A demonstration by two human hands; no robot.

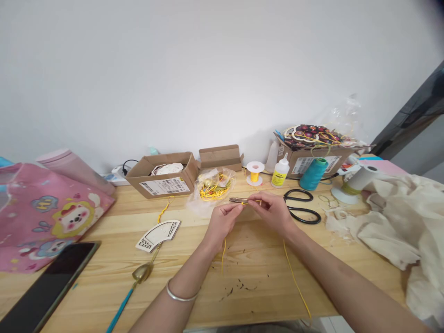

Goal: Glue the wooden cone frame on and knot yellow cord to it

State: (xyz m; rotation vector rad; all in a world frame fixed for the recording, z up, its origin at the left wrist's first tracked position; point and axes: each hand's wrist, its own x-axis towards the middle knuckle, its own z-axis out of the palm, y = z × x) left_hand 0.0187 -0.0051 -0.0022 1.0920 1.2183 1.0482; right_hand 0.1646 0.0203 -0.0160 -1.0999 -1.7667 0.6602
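Note:
Between my two hands runs a thin yellow cord (294, 270); one end hangs below my left hand, and a longer stretch trails under my right wrist to the table's front edge. My left hand (224, 219) is closed, pinching the cord between thumb and forefinger. Close beside it, my right hand (272, 210) is closed too, its fingertips on the same cord. Black-handled scissors (303, 215) lie just right of my right hand, which hides their middle. A narrow dark piece (237, 200), perhaps the blade tips, shows behind my fingertips.
Behind my hands stand a clear bag of yellow cords (215, 187), a yellow thread spool (255, 175), a glue bottle (280, 172) and a teal thread cone (314, 175). Left lie a fan-shaped pendant (157, 235) and a phone (48, 286). Cream cloth (398, 222) covers the right side.

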